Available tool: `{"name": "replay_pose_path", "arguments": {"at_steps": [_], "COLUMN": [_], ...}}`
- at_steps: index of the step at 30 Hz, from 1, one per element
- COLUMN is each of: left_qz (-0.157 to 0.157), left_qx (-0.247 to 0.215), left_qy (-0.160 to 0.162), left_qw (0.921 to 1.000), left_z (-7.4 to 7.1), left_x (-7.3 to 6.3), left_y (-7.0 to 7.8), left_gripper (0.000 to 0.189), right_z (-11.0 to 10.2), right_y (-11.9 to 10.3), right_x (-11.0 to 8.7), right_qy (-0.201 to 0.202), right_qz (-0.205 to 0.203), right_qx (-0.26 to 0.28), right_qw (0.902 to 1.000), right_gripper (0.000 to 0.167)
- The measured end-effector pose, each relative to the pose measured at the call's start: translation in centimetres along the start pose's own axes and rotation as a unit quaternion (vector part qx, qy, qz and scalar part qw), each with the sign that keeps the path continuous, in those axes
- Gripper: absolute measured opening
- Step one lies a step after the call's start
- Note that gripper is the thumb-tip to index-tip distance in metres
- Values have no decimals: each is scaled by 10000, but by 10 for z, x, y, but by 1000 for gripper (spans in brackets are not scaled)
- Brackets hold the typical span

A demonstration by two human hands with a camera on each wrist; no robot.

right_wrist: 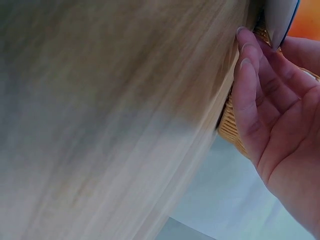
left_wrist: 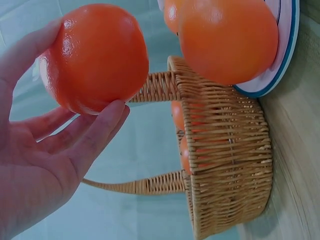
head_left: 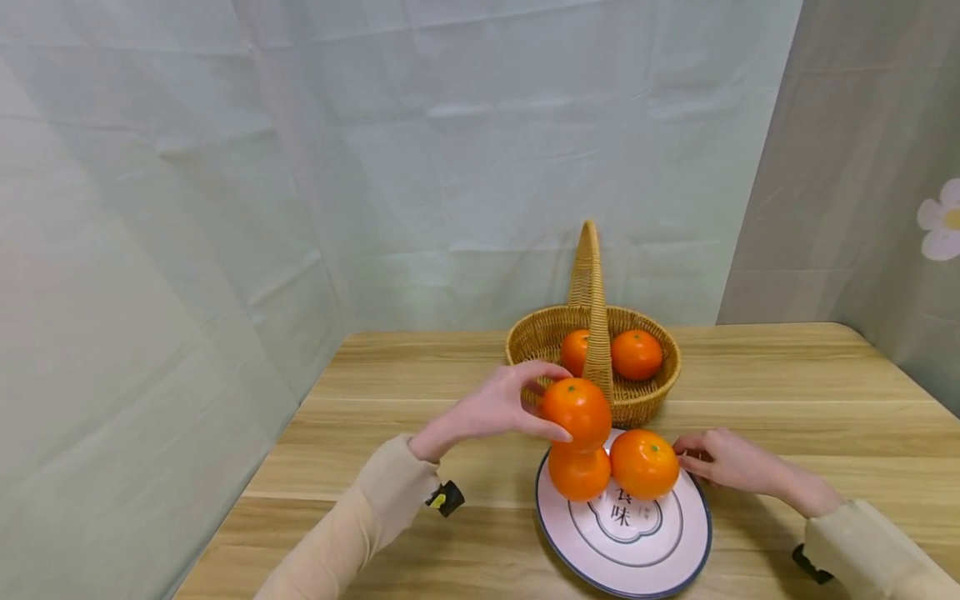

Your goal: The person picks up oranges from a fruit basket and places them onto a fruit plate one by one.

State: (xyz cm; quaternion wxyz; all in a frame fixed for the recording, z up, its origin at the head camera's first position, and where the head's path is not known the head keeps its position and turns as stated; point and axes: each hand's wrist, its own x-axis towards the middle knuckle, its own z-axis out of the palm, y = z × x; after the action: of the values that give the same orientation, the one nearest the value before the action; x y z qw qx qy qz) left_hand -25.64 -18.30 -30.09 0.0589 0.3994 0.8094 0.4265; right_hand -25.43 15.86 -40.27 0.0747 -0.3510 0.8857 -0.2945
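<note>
gleaming bright orange, the held fruit (left_wrist: 97, 60) looks round.

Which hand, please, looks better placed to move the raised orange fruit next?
Probably the left hand: it grips the raised fruit near the basket, whereas the right hand is at the plate, holding no fruit.

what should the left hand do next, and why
Perhaps lower the held orange onto the bare front of the plate: the left hand holds it raised, apart from the two oranges there, and the right hand is at the plate's rim.
</note>
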Motion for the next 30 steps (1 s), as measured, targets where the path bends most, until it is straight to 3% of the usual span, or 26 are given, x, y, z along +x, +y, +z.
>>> {"name": "replay_pose_path", "arguments": {"at_steps": [12,21,30], "left_qz": [135,484,1185], "left_qx": [-494,-228,-24], "left_qy": [-531,-892,-1286], "left_qw": [9973,9946,9846], "left_z": [13,22,31], "left_x": [-3,-5,-7], "left_y": [8,11,7], "left_gripper": [60,61,65], "right_z": [0,1,0], "right_y": [1,1,-1], "right_x": [0,-1,-1], "right_qy": [11,43,63], "right_qz": [-42,-70,-110], "right_qx": [-26,-43,1], "right_qw": [10000,10000,9999], "right_gripper": [8,8,8]}}
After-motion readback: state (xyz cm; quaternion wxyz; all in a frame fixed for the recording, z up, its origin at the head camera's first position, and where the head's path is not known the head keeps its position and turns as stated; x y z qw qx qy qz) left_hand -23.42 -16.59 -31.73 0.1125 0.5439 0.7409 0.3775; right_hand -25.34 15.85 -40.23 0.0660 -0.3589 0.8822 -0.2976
